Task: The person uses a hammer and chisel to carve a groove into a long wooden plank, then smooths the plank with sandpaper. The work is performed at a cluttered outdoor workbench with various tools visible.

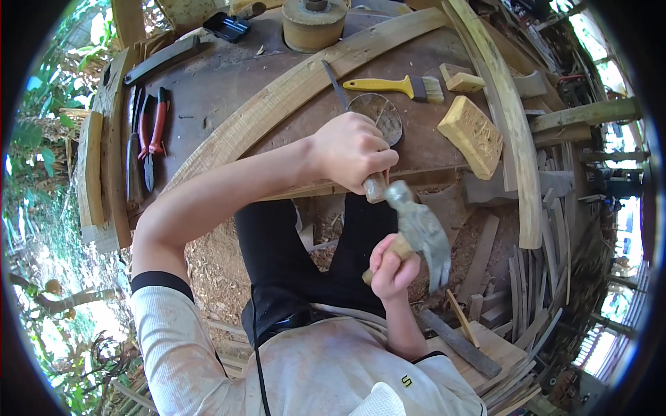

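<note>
My left hand (355, 151) is wrapped round the wooden handle of a chisel (375, 188), and the butt of that handle sticks out below the fist. The chisel's thin metal blade (334, 84) reaches up past the hand to the long curved plank (291, 93). In my right hand (394, 269) is the short wooden handle of a claw hammer (424, 232). The hammer's striking face is close to the chisel butt; whether they touch I cannot tell. Right beside my left fist is a round shallow tin (378, 114), partly hidden by it.
On the brown bench (222, 76) are red-handled pliers (154, 132), a yellow brush (395, 86), a wood block (472, 136) and a round wooden post (314, 28). Long timber (510, 118) slants over its right side. Wood offcuts (485, 256) and shavings cover the floor.
</note>
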